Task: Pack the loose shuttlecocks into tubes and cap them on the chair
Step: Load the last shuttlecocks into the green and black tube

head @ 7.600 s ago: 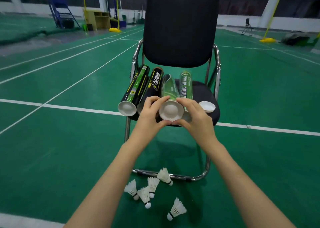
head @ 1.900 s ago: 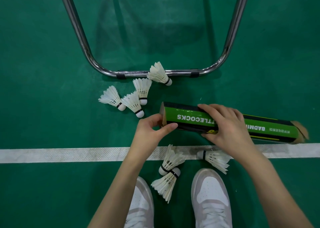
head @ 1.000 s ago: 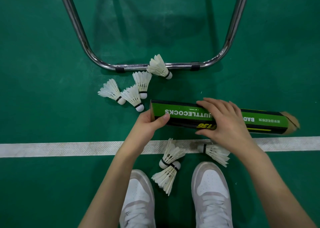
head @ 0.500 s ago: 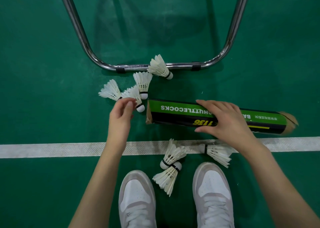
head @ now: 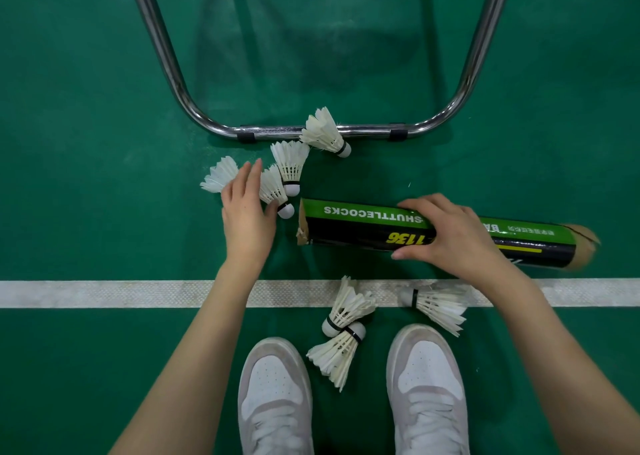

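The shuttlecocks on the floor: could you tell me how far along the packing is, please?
Done: none visibly packed. In hand: the right hand holds the green tube, uncapped, while the left hand reaches onto a shuttlecock. Left: seven shuttlecocks lie loose on the floor; filling, capping and moving the tube to the chair remain.

you're on an indoor badminton court: green sport flooring (head: 86,108), a white boundary line (head: 104,293), feather shuttlecocks (head: 323,132) scattered about.

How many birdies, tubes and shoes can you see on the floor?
Shuttlecocks: 7
Shuttlecock tube: 1
White shoes: 2
Total: 10
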`<action>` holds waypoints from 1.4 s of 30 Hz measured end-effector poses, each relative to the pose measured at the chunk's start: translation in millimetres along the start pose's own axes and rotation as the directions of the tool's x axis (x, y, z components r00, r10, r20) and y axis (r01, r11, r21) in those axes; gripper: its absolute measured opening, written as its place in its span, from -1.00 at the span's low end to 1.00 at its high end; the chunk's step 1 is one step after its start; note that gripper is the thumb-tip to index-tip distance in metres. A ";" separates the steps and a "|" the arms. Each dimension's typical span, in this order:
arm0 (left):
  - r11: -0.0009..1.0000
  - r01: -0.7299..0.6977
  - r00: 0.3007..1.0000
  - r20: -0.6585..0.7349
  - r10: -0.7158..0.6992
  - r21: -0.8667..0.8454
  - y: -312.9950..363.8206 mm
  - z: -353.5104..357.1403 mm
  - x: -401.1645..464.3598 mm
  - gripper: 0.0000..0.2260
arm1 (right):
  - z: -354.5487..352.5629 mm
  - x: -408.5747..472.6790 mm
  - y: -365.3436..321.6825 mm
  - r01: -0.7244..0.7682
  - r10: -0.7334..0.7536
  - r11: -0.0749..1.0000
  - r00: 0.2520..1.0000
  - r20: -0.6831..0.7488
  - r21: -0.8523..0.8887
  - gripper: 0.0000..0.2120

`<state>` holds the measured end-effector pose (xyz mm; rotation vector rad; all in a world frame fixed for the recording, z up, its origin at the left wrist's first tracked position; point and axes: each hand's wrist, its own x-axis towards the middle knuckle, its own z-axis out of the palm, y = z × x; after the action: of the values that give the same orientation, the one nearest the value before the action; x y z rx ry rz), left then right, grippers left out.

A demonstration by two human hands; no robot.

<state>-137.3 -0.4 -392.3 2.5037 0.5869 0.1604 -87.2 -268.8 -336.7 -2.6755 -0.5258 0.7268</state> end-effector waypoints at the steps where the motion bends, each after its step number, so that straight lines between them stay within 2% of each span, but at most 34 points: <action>1: 1.000 0.000 1.000 0.002 0.000 -0.002 0.1 0.4 0.1 -0.46 | 0.8 0.4 0.2 -0.001 0.001 1.000 1.000 0.006 -0.005 -0.26; 5: 0.999 0.043 0.999 -0.013 -0.043 -0.016 2.4 -1.0 -4.2 -0.55 | 3.8 0.1 0.6 0.000 0.000 1.000 1.000 0.005 -0.014 -0.25; 8: 0.964 0.204 0.978 0.000 -0.207 -0.170 7.3 -10.8 -11.7 -0.62 | 3.2 -1.9 1.6 0.001 -0.001 1.000 1.000 -0.002 0.005 -0.25; 10: 0.892 0.312 0.947 0.026 -0.321 -0.326 9.5 -18.8 -19.2 -0.63 | 1.5 -2.8 1.9 0.000 0.000 1.000 1.000 -0.002 0.015 -0.25; 13: 0.743 0.392 0.906 0.086 -0.415 -0.542 14.0 -31.3 -31.4 -0.68 | -0.7 -3.0 7.9 -0.029 0.029 0.998 1.000 0.007 0.064 -0.20; 18: 0.557 0.407 0.889 0.175 -0.423 -0.724 24.2 -48.8 -41.8 -0.73 | -2.2 -4.6 20.3 -0.034 0.046 0.981 0.997 -0.059 0.192 -0.13; 22: 0.509 0.401 0.906 0.250 -0.341 -0.762 34.8 -49.5 -46.4 -0.74 | -1.0 -6.6 17.3 -0.028 0.037 0.976 0.998 -0.042 0.215 -0.13; 26: 0.529 0.405 0.914 0.334 -0.229 -0.746 42.3 -45.1 -51.9 -0.75 | 1.0 -7.2 9.1 -0.008 0.012 0.976 1.000 -0.017 0.217 -0.15; 34: 0.614 0.351 0.920 0.382 -0.086 -0.707 58.6 -45.3 -59.7 -0.87 | 0.4 -7.4 2.3 0.003 0.006 0.969 0.999 -0.036 0.246 -0.13; 37: 0.663 0.342 0.918 0.387 -0.085 -0.666 59.7 -42.0 -60.3 -0.87 | 1.6 -7.3 0.7 0.014 -0.005 0.968 0.999 -0.035 0.251 -0.13; 42: 0.646 0.406 0.891 0.436 -0.124 -0.646 53.9 -39.1 -61.2 -0.96 | 1.8 -8.6 0.1 0.030 -0.021 0.971 0.999 -0.038 0.237 -0.11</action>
<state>-181.1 -48.4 -329.4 1.5788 0.5875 -0.1574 -95.1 -272.2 -334.7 -2.4502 -0.4335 0.6875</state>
